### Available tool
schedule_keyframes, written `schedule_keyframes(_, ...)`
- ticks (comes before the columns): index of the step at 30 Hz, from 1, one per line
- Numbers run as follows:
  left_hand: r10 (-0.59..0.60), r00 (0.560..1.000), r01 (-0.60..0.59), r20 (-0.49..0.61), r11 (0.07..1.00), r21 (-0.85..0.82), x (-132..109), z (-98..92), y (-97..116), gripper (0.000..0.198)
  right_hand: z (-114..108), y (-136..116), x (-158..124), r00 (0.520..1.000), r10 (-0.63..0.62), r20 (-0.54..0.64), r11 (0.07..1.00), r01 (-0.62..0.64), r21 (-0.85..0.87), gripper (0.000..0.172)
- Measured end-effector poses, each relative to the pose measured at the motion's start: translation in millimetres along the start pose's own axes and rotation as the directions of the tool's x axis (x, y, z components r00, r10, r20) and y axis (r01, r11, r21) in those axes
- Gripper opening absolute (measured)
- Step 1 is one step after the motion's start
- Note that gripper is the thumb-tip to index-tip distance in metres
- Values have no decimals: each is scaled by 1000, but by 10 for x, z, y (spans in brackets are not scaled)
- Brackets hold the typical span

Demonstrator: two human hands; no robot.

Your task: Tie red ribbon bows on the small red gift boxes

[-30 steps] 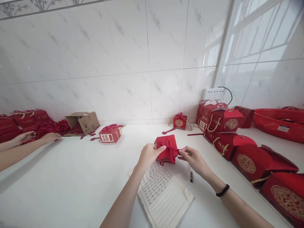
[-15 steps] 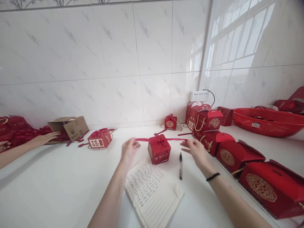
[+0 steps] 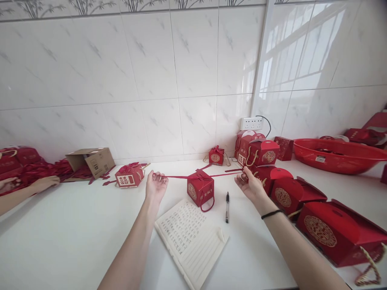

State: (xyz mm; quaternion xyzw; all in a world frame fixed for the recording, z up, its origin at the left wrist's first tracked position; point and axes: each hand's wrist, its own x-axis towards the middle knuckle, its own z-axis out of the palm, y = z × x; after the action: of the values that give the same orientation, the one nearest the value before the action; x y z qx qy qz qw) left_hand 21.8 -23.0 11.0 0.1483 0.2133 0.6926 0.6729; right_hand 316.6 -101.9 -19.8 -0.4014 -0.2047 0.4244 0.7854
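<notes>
A small red gift box (image 3: 200,190) stands on the white counter (image 3: 75,233) just beyond an open notebook (image 3: 191,237). A red ribbon (image 3: 177,176) is tied over its top and stretches out level to both sides. My left hand (image 3: 155,186) pinches the ribbon's left end, palm turned up. My right hand (image 3: 250,184) pinches the right end, a black band on its wrist. The two hands are far apart and the ribbon is taut between them.
A black pen (image 3: 226,207) lies right of the box. Larger red gift boxes (image 3: 338,233) line the right edge, with a red basin (image 3: 338,155) behind. Two finished small boxes (image 3: 129,176) and a cardboard carton (image 3: 92,161) sit near the wall. Another person's hands (image 3: 42,183) work at the left.
My hands have drawn further apart, pulling the ribbon ends outward and tightening the knot on the box. The view has shifted slightly.
</notes>
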Motion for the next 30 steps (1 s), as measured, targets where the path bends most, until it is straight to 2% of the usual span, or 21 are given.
schedule_keyframes(4, 5, 998, -8, 58, 998, 57, -53, 304, 173, 26, 296, -269, -16, 991, -76, 109, 996, 81, -46, 33)
schedule_keyframes(9, 44, 969, -100, 243, 969, 224, -344, 696, 495, 27, 683, -680, -333, 952, -122, 280, 992, 127, 1, 29)
schedule_keyframes(12, 63, 938, -169, 340, 942, 290, -534, 754, 718, 28, 688, -848, -573, 920, -161, 358, 982, 185, -33, 27)
schedule_keyframes(14, 56, 917, -233, 396, 879, 416, -627, 661, 865, 27, 575, -888, -693, 896, -153, 417, 965, 227, -134, 29)
schedule_keyframes(15, 32, 911, -274, 411, 792, 546, -668, 576, 932, 27, 494, -886, -739, 888, -115, 444, 940, 242, -241, 30)
schedule_keyframes(16, 11, 912, -321, 410, 642, 697, -712, 473, 990, 25, 406, -870, -779, 887, -62, 458, 883, 263, -388, 30)
schedule_keyframes(17, 5, 916, -365, 402, 427, 827, -765, 362, 1035, 24, 319, -842, -817, 893, -18, 449, 779, 294, -553, 31)
schedule_keyframes(18, 13, 916, -398, 402, 182, 899, -832, 252, 1064, 25, 242, -805, -856, 904, -3, 428, 635, 332, -698, 30)
schedule_keyframes(19, 18, 908, -418, 419, -44, 907, -915, 155, 1073, 30, 183, -758, -901, 910, -19, 415, 477, 373, -796, 30)
schedule_keyframes(20, -1, 891, -443, 454, -216, 870, -1013, 78, 1061, 39, 146, -704, -954, 902, -51, 428, 339, 419, -842, 29)
schedule_keyframes(21, -55, 868, -483, 494, -327, 812, -1122, 25, 1028, 50, 136, -643, -1016, 881, -72, 468, 243, 471, -848, 29)
schedule_keyframes(23, -264, 814, -580, 517, -418, 699, -1336, -8, 908, 69, 192, -510, -1162, 804, -14, 595, 172, 588, -790, 30)
schedule_keyframes(24, -364, 790, -613, 493, -441, 656, -1422, 3, 831, 76, 249, -440, -1237, 751, 53, 658, 170, 643, -747, 30)
schedule_keyframes(26, -478, 769, -634, 425, -485, 602, -1516, 41, 670, 90, 389, -301, -1370, 662, 172, 730, 178, 708, -684, 29)
schedule_keyframes(28, -518, 776, -620, 360, -520, 587, -1501, 58, 537, 100, 514, -172, -1455, 628, 233, 742, 211, 713, -669, 27)
schedule_keyframes(30, -543, 777, -608, 319, -515, 604, -1424, 30, 450, 104, 589, -62, -1487, 624, 272, 733, 285, 675, -680, 30)
